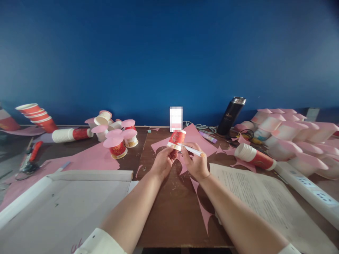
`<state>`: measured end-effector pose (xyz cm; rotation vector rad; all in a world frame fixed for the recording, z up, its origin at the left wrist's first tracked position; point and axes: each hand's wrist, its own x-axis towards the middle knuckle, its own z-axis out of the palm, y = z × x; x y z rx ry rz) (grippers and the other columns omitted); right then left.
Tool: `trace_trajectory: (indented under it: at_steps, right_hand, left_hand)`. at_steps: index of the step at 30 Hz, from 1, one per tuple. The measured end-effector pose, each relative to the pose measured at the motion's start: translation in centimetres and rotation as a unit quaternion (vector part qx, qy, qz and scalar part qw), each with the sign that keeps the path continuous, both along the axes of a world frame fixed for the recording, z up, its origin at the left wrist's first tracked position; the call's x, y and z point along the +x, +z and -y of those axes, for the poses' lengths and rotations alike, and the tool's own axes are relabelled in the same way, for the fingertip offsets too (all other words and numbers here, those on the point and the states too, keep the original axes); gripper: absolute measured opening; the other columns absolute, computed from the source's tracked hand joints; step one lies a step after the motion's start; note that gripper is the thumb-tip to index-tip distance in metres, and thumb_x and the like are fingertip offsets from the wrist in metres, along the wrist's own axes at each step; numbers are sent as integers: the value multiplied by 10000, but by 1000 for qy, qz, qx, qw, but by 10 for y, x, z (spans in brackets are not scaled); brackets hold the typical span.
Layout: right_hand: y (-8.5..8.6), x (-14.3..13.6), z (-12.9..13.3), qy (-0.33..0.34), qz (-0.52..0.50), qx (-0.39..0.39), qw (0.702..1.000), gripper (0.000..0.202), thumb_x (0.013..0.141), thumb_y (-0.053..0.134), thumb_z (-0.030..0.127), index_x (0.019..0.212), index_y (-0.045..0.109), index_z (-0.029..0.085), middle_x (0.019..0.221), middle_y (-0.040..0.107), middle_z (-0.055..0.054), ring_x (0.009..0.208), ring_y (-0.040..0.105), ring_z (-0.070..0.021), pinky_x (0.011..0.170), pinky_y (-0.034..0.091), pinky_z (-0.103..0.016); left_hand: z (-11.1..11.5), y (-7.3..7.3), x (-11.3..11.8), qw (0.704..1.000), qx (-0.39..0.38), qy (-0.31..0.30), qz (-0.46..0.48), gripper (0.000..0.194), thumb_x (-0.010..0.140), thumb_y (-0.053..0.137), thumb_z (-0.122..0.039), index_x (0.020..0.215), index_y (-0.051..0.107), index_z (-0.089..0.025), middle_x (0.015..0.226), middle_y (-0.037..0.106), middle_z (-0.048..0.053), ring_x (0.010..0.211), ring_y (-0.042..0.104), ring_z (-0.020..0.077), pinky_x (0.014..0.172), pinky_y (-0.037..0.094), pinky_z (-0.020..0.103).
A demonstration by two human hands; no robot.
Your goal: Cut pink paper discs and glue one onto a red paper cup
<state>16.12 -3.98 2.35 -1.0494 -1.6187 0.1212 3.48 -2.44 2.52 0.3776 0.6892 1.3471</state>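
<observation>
A red paper cup with a pale rim [177, 138] is tilted in front of me near the middle of the brown table. My left hand [165, 161] is closed round its lower left side. In my right hand [197, 162] is a white pen [194, 150], gripped between the fingers, with its tip end at the cup's lower right side. Cut pink paper [201, 139] lies behind and beside my hands.
Pink-topped cups [115, 148] stand left; many more [302, 137] are piled right. Stacked cups [255, 157], a black flask [231, 116], a power strip [307, 187] and a printed sheet [265, 197] are on the right. A white box lid [66, 211] and red-handled tool [35, 151] lie left.
</observation>
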Motion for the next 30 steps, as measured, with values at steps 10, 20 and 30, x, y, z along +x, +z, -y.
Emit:
trace_trajectory:
  at_steps: [10,20,30]
  right_hand:
    - [-1,0,-1,-4,2,5,1000,128,878,559,278,964,622,208,883,691,-49,752,678,-169,690,541,-268]
    - [0,-1,-1,-15,8,13,1000,129,878,554,284,951,625,205,876,693,-46,770,679,-167,698,538,-262]
    - [0,0,-1,-16,9,10,1000,136,881,548,283,965,622,206,890,697,-52,782,684,-173,675,541,-259]
  left_hand:
    - [-1,0,0,1000,-1,-2,-7,66,789,584,-77,772,645,-97,732,638,45,665,590,78,719,481,200]
    - [1,1,0,1000,-9,-7,22,93,799,569,-64,746,642,-91,727,652,59,663,602,87,726,506,213]
    - [1,1,-1,999,6,-13,37,99,808,570,-69,757,653,-83,747,664,67,669,620,98,723,518,225]
